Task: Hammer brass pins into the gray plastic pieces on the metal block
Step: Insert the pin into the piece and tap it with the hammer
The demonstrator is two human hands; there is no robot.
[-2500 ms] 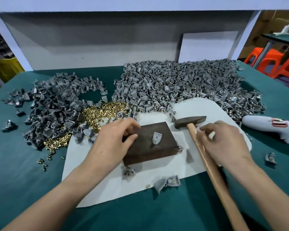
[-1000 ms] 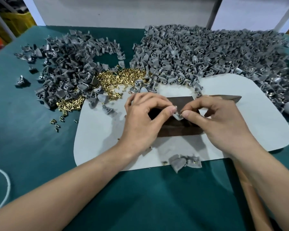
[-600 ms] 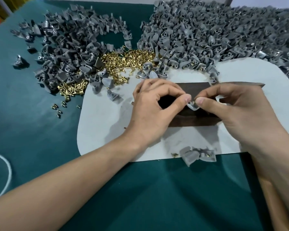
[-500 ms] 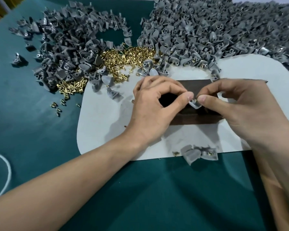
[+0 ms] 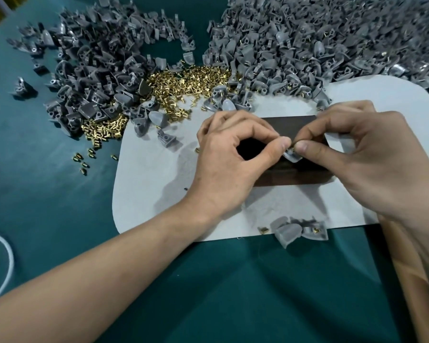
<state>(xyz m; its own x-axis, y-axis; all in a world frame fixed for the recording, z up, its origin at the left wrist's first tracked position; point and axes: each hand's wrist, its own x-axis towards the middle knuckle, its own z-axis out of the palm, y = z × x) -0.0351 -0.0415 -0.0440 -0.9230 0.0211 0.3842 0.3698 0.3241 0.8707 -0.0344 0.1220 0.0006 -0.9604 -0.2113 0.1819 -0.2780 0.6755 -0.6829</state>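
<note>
A dark metal block (image 5: 294,125) lies on a pale mat (image 5: 149,184). Above the block, my left hand (image 5: 229,164) pinches a small gray plastic piece (image 5: 292,157) between thumb and forefinger. My right hand (image 5: 372,164) pinches a brass pin (image 5: 293,145) at the top of that piece. Loose brass pins (image 5: 183,87) lie heaped behind the mat. The hammer's wooden handle (image 5: 411,273) runs under my right forearm; its head is hidden.
Large heaps of gray plastic pieces lie at the back left (image 5: 92,78) and back right (image 5: 320,45). Three gray pieces (image 5: 297,230) sit at the mat's near edge. A white cord (image 5: 6,256) curves at the left edge on the teal cloth.
Both hands left the block side and hammer and came together over the block on the gray piece. In the last half second they have hardly moved; the view has closed in slightly.
</note>
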